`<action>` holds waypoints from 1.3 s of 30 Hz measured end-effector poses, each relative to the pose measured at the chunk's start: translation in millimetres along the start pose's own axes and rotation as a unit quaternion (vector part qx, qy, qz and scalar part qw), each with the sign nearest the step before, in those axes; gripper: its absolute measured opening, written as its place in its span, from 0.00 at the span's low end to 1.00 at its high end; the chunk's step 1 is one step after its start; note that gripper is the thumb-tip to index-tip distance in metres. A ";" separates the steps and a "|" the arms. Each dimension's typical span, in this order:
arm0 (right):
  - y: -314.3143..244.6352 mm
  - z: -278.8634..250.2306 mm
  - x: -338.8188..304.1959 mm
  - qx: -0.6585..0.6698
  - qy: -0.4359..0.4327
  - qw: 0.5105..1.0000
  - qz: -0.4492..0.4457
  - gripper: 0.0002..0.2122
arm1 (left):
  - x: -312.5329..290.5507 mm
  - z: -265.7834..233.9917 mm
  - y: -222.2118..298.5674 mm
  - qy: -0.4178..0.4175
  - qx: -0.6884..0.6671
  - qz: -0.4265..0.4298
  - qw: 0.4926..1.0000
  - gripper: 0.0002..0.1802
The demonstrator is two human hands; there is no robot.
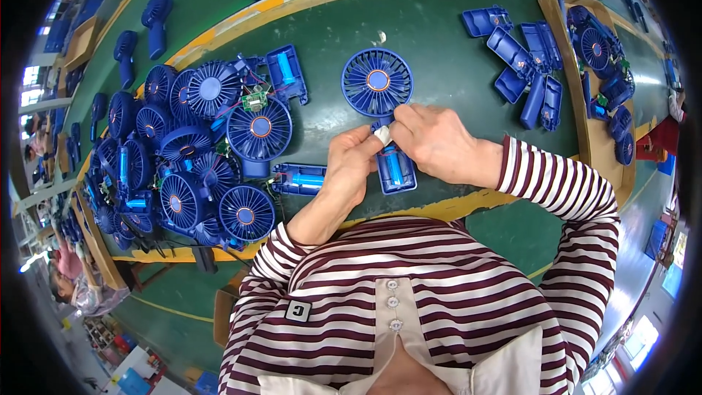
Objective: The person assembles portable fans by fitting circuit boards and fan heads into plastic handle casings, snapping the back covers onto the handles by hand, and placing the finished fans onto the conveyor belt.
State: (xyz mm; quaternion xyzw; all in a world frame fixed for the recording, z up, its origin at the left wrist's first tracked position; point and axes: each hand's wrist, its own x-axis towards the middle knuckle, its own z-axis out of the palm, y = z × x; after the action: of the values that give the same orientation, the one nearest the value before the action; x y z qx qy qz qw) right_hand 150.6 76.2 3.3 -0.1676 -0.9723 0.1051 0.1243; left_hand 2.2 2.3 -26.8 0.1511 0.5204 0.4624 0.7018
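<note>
The green bench (439,44) carries the work, with a yellow band curving along its far side. On the person's left lies a big heap of blue fans (197,146), round grilles overlapping, some with small circuit boards and thin wires showing. To the right sits a smaller cluster of blue handle shells (523,66), empty and open side up, beside a cardboard tray (596,139) holding more fan parts.

In the middle, just ahead of the striped sleeves, lies 1 blue handheld fan (378,84), grille flat on the bench and its open handle (395,168) pointing back toward the person, a light-blue cylindrical cell seated inside. Both hands meet at the neck where grille joins handle. The left hand (351,164) pinches that spot from the left; the right hand (431,139) is closed around a small white piece (383,134) at the same point.

Done well, this calls for steadying the handle against the bench, keeping the fingertips close to the joint, and pressing gently so the thin wires are not pinched.
</note>
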 end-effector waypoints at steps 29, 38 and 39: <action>-4.7 5.7 -6.4 0.290 0.212 0.863 0.354 0.19 | 12.0 -6.3 9.1 -0.003 -0.069 0.049 0.996 0.11; 134.8 -8.1 144.4 -0.205 0.191 0.949 0.147 0.13 | 5.9 -4.9 10.0 -0.030 -0.073 0.026 0.997 0.12; 154.5 0.1 160.1 -0.224 0.175 0.949 0.133 0.15 | 7.5 -4.8 7.6 -0.032 -0.075 0.024 0.996 0.12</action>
State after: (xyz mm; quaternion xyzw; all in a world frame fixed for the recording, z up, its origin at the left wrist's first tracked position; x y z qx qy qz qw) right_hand 50.7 274.9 -1.8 -0.3349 -0.9025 -0.1310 0.2370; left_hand -5.5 11.1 -28.0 0.1248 0.4578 0.5119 0.7161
